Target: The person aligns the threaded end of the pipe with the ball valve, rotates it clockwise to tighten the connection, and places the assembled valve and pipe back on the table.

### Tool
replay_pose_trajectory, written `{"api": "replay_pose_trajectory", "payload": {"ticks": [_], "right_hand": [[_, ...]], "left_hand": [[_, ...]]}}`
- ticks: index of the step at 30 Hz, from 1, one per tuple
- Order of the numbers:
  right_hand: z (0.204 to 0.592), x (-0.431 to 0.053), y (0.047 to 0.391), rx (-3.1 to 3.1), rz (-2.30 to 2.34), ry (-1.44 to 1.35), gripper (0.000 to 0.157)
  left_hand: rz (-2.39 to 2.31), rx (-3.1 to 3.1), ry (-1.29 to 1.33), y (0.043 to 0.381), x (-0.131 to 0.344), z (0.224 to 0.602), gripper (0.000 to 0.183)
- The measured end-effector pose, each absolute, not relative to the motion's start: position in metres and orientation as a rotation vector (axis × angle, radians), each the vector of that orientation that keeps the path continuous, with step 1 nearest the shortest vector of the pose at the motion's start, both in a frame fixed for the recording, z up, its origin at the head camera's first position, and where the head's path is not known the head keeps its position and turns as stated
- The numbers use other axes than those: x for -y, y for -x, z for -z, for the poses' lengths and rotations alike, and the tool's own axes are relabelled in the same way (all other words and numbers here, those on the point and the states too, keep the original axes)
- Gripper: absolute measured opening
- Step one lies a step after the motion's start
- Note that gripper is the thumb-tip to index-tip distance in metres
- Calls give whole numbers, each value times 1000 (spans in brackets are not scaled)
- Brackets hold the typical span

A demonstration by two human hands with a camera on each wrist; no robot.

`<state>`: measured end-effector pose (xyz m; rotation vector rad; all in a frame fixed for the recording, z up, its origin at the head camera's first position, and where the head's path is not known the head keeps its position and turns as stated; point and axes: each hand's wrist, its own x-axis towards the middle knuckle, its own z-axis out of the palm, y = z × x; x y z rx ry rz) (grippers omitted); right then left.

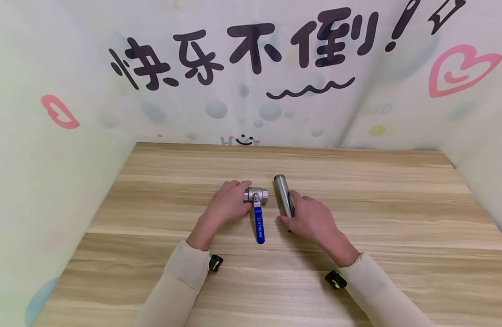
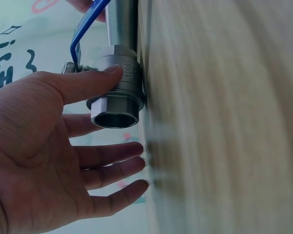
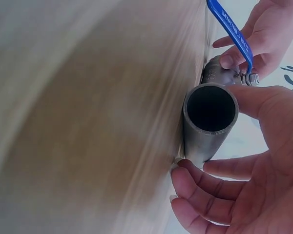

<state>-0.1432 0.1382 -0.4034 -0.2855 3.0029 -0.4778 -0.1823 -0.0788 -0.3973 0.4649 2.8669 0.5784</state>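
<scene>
A steel ball valve [image 1: 264, 196] with a blue lever handle [image 1: 259, 225] lies on the wooden table, its lever pointing toward the person. The left hand [image 1: 228, 203] pinches the valve's left end; in the left wrist view the thumb presses on the valve body [image 2: 129, 73], the index finger passes behind it, and the other fingers extend loosely. Right of the valve, apart from it, lies a short steel pipe [image 1: 282, 190]. The right hand [image 1: 315, 219] holds this pipe between thumb and fingers at its near part. Its open round end [image 3: 212, 109] shows in the right wrist view.
The wooden tabletop [image 1: 153, 190] reaches back to a white printed cloth [image 1: 243, 104] with dark lettering, hearts and bubbles. More cloth hangs at the left and right sides. A small black device [image 1: 336, 279] sits at the right wrist, another [image 1: 215, 263] at the left.
</scene>
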Motion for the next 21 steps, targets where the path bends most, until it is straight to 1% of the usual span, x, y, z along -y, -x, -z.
{"api": "replay_pose_trajectory", "payload": {"ticks": [3, 9, 21], "right_hand": [[403, -137, 143, -3001, 494, 290, 75], [403, -136, 143, -2993, 537, 290, 69], [404, -134, 143, -3002, 554, 282, 63]], "left_hand": [[-563, -2874, -476, 182, 79, 397, 52], [-538, -2895, -498, 182, 80, 397, 43], [-482, -2909, -503, 183, 80, 396, 43]]}}
